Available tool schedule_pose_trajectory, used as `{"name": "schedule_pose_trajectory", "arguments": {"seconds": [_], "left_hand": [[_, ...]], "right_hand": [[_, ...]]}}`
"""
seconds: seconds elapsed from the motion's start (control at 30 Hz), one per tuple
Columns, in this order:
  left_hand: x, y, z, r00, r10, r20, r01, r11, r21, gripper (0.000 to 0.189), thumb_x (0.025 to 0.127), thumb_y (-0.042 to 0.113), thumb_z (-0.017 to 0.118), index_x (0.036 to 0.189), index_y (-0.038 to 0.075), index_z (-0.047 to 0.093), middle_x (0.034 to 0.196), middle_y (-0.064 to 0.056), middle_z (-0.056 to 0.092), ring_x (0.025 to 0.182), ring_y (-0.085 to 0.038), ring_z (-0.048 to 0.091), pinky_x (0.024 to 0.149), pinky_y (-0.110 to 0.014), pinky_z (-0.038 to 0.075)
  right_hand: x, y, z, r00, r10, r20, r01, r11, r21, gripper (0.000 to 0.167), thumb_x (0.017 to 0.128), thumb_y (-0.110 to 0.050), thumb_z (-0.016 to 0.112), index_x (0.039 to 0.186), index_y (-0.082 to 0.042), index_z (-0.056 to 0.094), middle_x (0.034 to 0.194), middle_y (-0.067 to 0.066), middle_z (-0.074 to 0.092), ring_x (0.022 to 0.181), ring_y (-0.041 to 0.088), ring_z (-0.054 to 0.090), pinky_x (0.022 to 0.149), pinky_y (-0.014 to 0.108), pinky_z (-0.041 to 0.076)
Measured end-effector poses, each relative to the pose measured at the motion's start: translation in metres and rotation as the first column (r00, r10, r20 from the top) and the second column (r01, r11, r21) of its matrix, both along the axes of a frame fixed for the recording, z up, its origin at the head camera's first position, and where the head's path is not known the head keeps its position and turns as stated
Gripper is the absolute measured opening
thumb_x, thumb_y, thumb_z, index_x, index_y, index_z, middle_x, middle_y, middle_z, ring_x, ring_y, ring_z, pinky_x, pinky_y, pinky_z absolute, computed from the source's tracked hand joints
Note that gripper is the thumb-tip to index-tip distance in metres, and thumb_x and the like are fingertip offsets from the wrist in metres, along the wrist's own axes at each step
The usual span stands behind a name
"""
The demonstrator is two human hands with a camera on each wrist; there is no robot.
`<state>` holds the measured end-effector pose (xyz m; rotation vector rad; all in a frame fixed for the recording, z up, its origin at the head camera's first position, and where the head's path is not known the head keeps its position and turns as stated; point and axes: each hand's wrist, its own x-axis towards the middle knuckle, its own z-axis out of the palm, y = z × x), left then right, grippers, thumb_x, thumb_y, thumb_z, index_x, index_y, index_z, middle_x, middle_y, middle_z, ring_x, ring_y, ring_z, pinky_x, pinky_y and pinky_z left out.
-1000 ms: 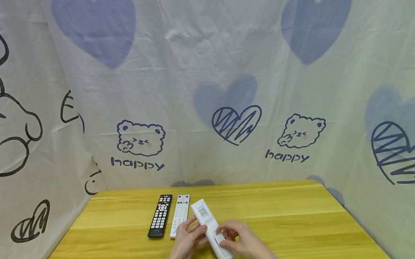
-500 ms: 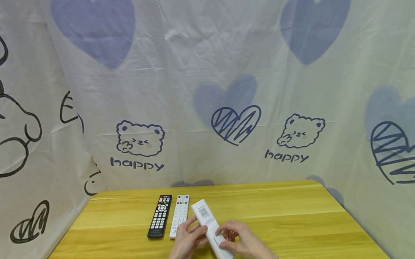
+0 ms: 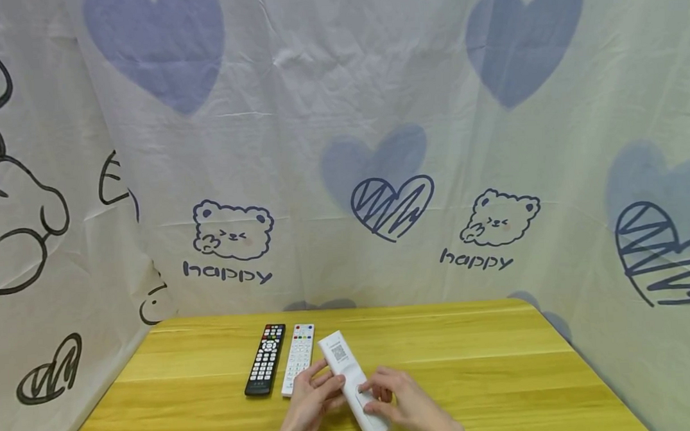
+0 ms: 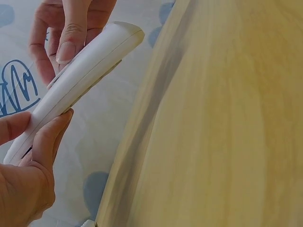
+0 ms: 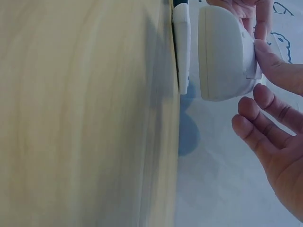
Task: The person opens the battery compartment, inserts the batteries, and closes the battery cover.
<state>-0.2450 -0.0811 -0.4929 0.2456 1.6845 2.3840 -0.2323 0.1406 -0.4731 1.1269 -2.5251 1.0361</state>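
Observation:
A white remote control (image 3: 353,371) is tilted off the table with its back up, showing a printed label with a square code at its far end. My left hand (image 3: 308,403) grips its left side, thumb on the back and fingers beneath. Over the near half, my right hand (image 3: 408,400) holds the battery cover (image 5: 254,71) between thumb and forefinger, the other fingers curled beside the remote. In the right wrist view the cover's edge stands slightly proud of the casing. The remote's buttons face down, hidden in the head view.
Left of the hands, a black remote (image 3: 266,360) and another white remote (image 3: 300,355) lie side by side, buttons up, on the yellow wooden table (image 3: 501,356). My left fingers overlap the white one's near end. A printed cloth (image 3: 312,255) hangs behind the table.
The dark gap along the battery cover has narrowed to a thin line. Both hands and the remote keep nearly the same place.

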Motion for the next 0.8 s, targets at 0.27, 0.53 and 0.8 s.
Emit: {"name": "schedule_pose_trajectory", "arguments": {"seconds": [0.27, 0.53, 0.8], "left_hand": [[0.0005, 0.0011, -0.0013, 1.000, 0.014, 0.012, -0.014, 1.000, 0.012, 0.071, 0.098, 0.002, 0.058, 0.150, -0.019, 0.015, 0.133, -0.034, 0.059, 0.103, -0.024, 0.072, 0.090, -0.034, 0.063], [-0.0005, 0.0011, -0.0029, 1.000, 0.013, 0.020, -0.013, 1.000, 0.025, 0.070, 0.098, 0.001, 0.057, 0.151, -0.018, 0.015, 0.133, -0.033, 0.060, 0.102, -0.023, 0.073, 0.090, -0.034, 0.063], [-0.0003, 0.0016, -0.0021, 1.000, 0.008, 0.020, -0.009, 0.999, 0.037, 0.070, 0.098, 0.003, 0.058, 0.151, -0.018, 0.016, 0.133, -0.033, 0.059, 0.103, -0.024, 0.073, 0.091, -0.033, 0.062]], "right_hand": [[0.0034, 0.0010, 0.0035, 0.994, 0.008, -0.110, 0.000, 0.997, 0.073, 0.029, 0.093, -0.020, 0.072, 0.119, -0.008, 0.074, 0.092, -0.005, 0.065, 0.078, -0.001, 0.052, 0.066, 0.014, 0.052], [0.0047, -0.0015, 0.0028, 0.984, 0.000, -0.178, 0.016, 0.996, 0.088, 0.026, 0.096, -0.016, 0.069, 0.119, -0.007, 0.074, 0.087, -0.006, 0.063, 0.074, -0.008, 0.045, 0.060, 0.006, 0.045], [0.0029, -0.0025, -0.0006, 0.982, -0.015, -0.186, 0.026, 0.998, 0.058, 0.025, 0.094, -0.015, 0.070, 0.118, -0.008, 0.075, 0.085, -0.007, 0.062, 0.072, -0.007, 0.045, 0.058, 0.008, 0.046]]}}
